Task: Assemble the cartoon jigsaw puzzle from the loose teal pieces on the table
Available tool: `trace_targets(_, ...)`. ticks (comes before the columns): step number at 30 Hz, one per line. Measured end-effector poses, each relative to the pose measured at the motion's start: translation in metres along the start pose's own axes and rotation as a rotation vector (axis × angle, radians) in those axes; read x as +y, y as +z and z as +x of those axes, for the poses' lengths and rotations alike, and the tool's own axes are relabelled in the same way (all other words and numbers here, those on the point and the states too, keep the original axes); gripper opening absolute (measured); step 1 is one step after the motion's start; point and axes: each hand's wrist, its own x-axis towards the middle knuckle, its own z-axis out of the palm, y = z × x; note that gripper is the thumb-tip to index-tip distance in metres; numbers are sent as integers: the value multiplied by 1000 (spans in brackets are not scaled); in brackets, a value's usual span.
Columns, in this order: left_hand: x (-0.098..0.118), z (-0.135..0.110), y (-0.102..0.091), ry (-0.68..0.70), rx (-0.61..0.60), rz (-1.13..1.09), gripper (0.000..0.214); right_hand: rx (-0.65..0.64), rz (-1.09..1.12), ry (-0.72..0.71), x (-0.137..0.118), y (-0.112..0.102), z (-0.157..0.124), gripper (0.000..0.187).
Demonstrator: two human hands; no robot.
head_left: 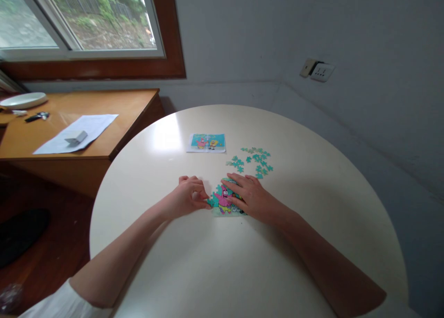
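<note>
A partly assembled cartoon jigsaw puzzle [225, 201] lies near the middle of a round cream table [208, 271]. My left hand [189, 195] rests at the puzzle's left edge, its fingers curled and pinched on a teal piece there. My right hand [248, 195] lies flat on the puzzle's right part with fingers stretched out, covering it. Several loose teal puzzle pieces [255, 160] are scattered just beyond my right hand. A small printed reference picture [206, 143] of the same cartoon lies farther back.
A wooden desk [114, 100] stands to the left under a window, carrying a sheet of paper [86, 128] with a small grey object, a white plate [23, 100] and a dark item. A wall socket [322, 71] sits on the right wall.
</note>
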Motion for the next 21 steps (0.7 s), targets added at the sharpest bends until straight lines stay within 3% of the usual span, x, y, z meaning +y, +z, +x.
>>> trace_targets(21,1,2,3,-18,5,14,23,-2,3,7,-2,-1,0,41)
